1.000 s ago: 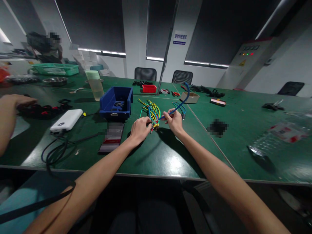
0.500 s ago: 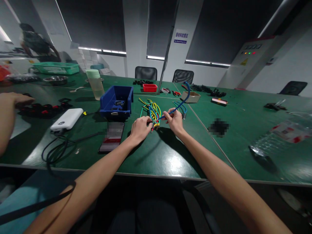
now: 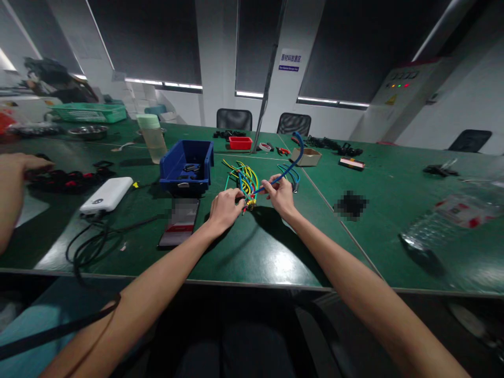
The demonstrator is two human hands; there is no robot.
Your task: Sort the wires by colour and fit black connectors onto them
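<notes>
My left hand (image 3: pixel 224 208) is closed on the gathered ends of a bundle of yellow, green and blue wires (image 3: pixel 243 177) that fans out over the green table (image 3: pixel 252 252). My right hand (image 3: pixel 280 195) pinches a single blue wire (image 3: pixel 293 159) that arches up and away to the right. The metal terminal ends (image 3: pixel 249 203) sit between the two hands. A few more blue and green wires (image 3: pixel 291 176) lie just behind my right hand.
A blue bin (image 3: pixel 187 167) stands behind my left hand, with a phone (image 3: pixel 180 223), a white power bank (image 3: pixel 105 194) and black cables (image 3: pixel 92 247) to its left. Another person's hand (image 3: pixel 16 170) rests at far left. A plastic bottle (image 3: pixel 441 223) lies at right.
Both hands have kept their grip and barely moved; the view has shifted slightly. The person in the far left background has moved.
</notes>
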